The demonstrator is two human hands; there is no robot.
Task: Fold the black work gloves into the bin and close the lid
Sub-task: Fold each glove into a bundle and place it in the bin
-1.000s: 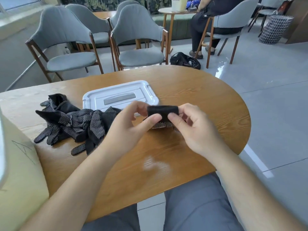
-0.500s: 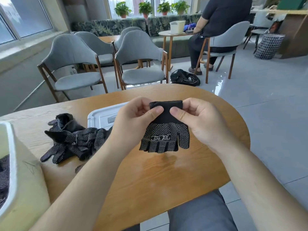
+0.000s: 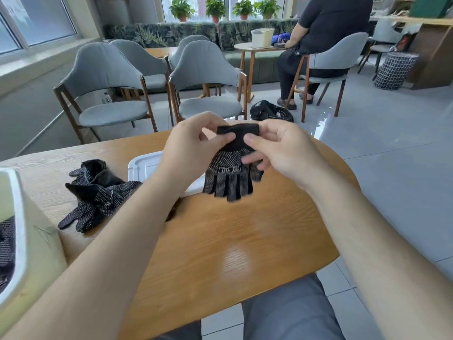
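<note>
Your left hand [image 3: 193, 150] and right hand [image 3: 286, 153] together hold one black glove [image 3: 229, 179] in the air above the table [image 3: 220, 246], clear of the wood. Both hands are closed in a pinch on the plain cuff at the top of it. The left thumb and curled fingers take the cuff's left side, while the right thumb presses on its front with the fingers curled round behind. The dotted palm hangs down below your grip, its fingers pointing at the table. To your left a pile of gloves [image 3: 98, 195] lies loose on the wood, just beside the white lid [image 3: 144, 165], which lies flat and is partly hidden behind your left forearm. The bin [image 3: 31, 241] stands open at the far left edge, with dark dotted fabric showing inside.
</note>
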